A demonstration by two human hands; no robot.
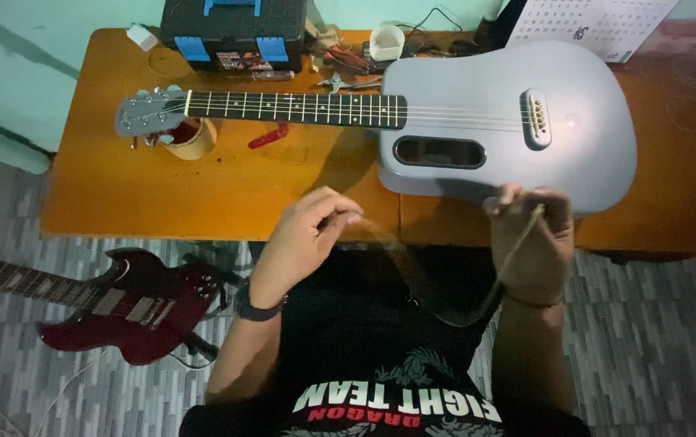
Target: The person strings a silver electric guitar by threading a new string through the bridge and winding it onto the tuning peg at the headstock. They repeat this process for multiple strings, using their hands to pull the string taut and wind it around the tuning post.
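Note:
A grey acoustic guitar (509,121) lies flat on the orange wooden table (162,186), its neck pointing left. In front of the table edge I hold a dark strap (412,271) that sags in a loop between my hands. My left hand (307,231) pinches one end with fingertips together. My right hand (530,239) is closed around the other end, just below the guitar's body. Both hands are blurred, so the strap's ends are hard to make out.
A dark red electric guitar (121,303) lies on the tiled floor at left. On the table stand a black and blue toolbox (230,28), a roll of tape (190,137), a small red tool (269,136), a white cup (386,40) and pliers.

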